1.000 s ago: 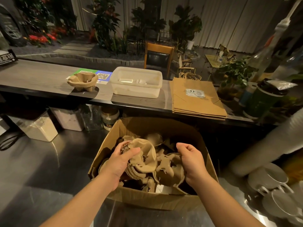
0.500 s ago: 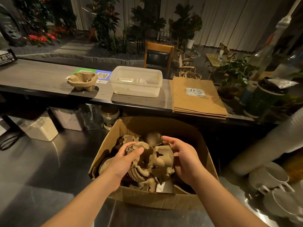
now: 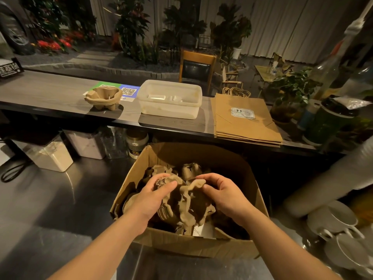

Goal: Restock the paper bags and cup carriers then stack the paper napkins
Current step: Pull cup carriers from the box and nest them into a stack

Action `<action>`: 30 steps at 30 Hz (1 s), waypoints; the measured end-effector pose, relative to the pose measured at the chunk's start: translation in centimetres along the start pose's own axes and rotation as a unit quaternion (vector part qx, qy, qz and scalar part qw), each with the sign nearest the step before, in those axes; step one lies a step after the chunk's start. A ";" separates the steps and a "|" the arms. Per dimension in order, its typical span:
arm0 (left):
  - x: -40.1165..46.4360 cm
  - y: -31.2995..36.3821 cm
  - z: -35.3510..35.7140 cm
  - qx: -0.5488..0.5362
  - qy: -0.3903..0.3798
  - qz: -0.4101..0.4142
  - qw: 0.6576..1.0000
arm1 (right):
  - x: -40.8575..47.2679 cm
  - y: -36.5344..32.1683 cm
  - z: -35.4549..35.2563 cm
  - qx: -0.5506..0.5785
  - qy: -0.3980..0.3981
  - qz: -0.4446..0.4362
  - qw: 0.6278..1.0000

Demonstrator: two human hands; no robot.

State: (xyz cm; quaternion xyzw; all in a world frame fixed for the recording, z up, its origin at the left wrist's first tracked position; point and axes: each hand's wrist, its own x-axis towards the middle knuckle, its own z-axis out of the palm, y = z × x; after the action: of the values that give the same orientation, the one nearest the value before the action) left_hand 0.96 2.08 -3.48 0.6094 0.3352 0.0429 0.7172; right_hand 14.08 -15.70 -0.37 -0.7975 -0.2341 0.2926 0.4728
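An open cardboard box (image 3: 201, 156) stands on the steel worktop and holds several brown pulp cup carriers. A nested bunch of cup carriers (image 3: 185, 201) sits between my hands inside the box. My left hand (image 3: 152, 196) grips its left side, thumb over the ribbed top edge. My right hand (image 3: 224, 194) grips its right side, fingers curled over a raised flap. On the raised wooden counter, a small stack of cup carriers (image 3: 104, 98) stands at the left and a flat pile of brown paper bags (image 3: 245, 118) lies at the right. No napkins are visible.
A translucent plastic tub (image 3: 171, 99) sits between the carriers and bags. Jars and containers (image 3: 86, 144) line the back of the worktop under the counter. White cups (image 3: 339, 225) crowd the right side, beside a green cup (image 3: 327, 122) and bottles.
Both hands have closed in on the bunch of carriers in the box. The right hand moved left and up to take its right side; the bunch has risen slightly.
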 end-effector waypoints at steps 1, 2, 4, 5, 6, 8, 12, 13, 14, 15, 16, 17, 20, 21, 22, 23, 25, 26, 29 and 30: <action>-0.1 0.1 0.1 -0.008 -0.006 0.005 1.000 | 0.1 -0.1 0.2 -0.014 0.020 -0.002 1.000; -0.2 0.2 0.2 -0.022 -0.014 0.011 1.000 | 0.3 -0.2 0.5 -0.029 0.037 -0.003 0.999; -0.5 0.4 0.5 -0.054 -0.028 0.016 0.998 | 0.4 -0.3 1.1 -0.062 0.066 -0.004 0.996; -0.6 0.4 0.6 -0.068 -0.034 0.016 0.997 | 0.4 -0.4 1.5 -0.071 0.082 -0.006 0.994; -0.7 0.5 0.8 -0.080 -0.040 0.017 0.996 | 0.4 -0.3 1.9 -0.077 0.099 -0.010 0.992; -1.0 0.4 1.1 -0.094 -0.047 0.025 0.994 | 0.5 -0.1 2.7 -0.088 0.127 -0.028 0.988; -1.1 0.2 1.4 -0.123 -0.049 0.033 0.991 | 0.3 0.2 4.1 -0.045 0.133 -0.051 0.989; -1.1 0.1 1.4 -0.135 -0.060 0.029 0.989 | 0.3 0.3 4.4 -0.039 0.122 -0.055 0.990; -1.1 0.0 1.6 -0.142 -0.078 0.024 0.986 | 0.3 0.4 4.7 -0.037 0.108 -0.060 0.992; -1.3 0.0 1.8 -0.142 -0.091 0.019 0.986 | 0.4 0.6 5.0 -0.035 0.093 -0.064 0.993; -1.4 0.0 2.0 -0.136 -0.096 0.018 0.986 | 0.5 0.8 5.3 -0.028 0.082 -0.069 0.994; -1.6 0.1 2.1 -0.128 -0.091 0.017 0.987 | 0.6 1.1 5.5 -0.018 0.074 -0.070 0.995; -1.5 0.3 2.4 -0.106 -0.064 0.013 0.992 | 1.1 1.9 5.6 -0.009 0.036 -0.053 0.998; -1.4 0.4 2.2 -0.097 -0.056 0.012 0.994 | 1.3 2.0 5.4 -0.010 0.016 -0.044 0.999; -1.1 0.4 1.9 -0.089 -0.048 0.013 0.995 | 1.6 2.3 5.2 -0.005 0.007 -0.034 0.999; -0.8 0.4 1.5 -0.086 -0.038 0.014 0.995 | 1.8 2.6 4.9 0.005 0.010 -0.018 1.000; -0.3 0.4 0.6 -0.092 -0.021 0.010 0.996 | 2.6 3.2 4.0 0.030 0.058 0.009 0.998; 0.0 0.3 0.2 -0.101 -0.012 0.006 0.995 | 3.1 3.6 3.4 0.018 0.091 0.019 0.996; 0.4 0.0 -0.8 -0.118 0.013 -0.001 0.993 | 4.8 5.2 1.9 -0.083 0.153 0.030 0.984; 0.5 -0.2 -1.0 -0.120 0.015 -0.002 0.993 | 5.5 5.7 1.6 -0.115 0.154 0.038 0.981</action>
State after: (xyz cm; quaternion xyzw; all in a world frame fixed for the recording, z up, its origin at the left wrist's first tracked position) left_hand 0.79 3.14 -3.89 0.5174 0.3400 0.0904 0.7800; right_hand 17.48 -13.71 -7.42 -0.8904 -0.1606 0.1553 0.3965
